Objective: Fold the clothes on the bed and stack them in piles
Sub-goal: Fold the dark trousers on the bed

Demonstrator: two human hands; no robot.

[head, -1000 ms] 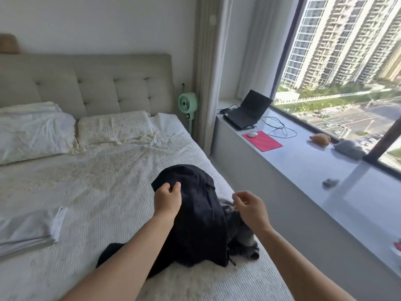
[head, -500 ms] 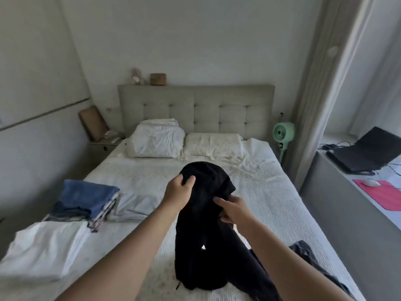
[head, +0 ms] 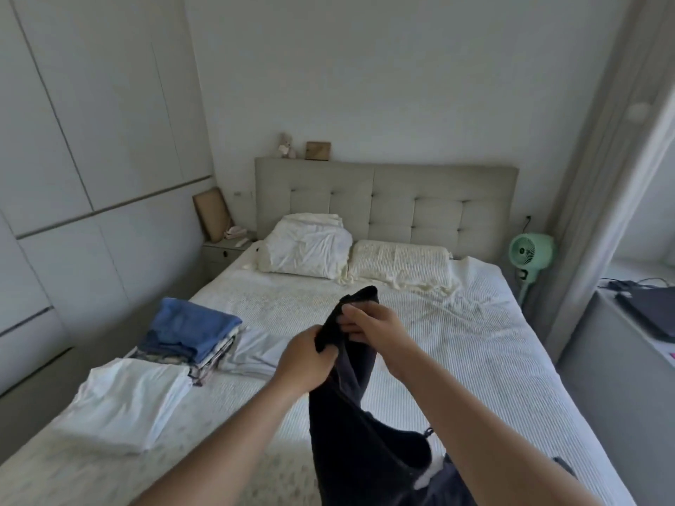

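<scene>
— Holding up a black garment (head: 359,429) over the bed (head: 456,345), both hands close together at its top end. Left hand (head: 307,363) gripping the bunched upper edge, right hand (head: 378,332) pinching the fabric just beside it, fingers curled into the cloth.

— Which way does it run?

— Long axis near vertical: top peak poking up just above the right hand, the rest hanging straight down between the forearms and spreading wider toward the bottom of the view. Lower end out of frame, so cannot tell whether it touches the bed.

— And the piles?

— All to the left of the left hand. Nearest, a folded white stack (head: 128,403) lying flat. Beyond it, a taller stack topped with folded blue cloth (head: 190,328), touching the white one at a corner. Just beside that, closer to the hands, a flat pale grey piece (head: 255,350).

— Farther off?

— Two pillows (head: 307,255) against the headboard (head: 387,202), well beyond both hands. Green fan (head: 529,252) off to the right.
</scene>
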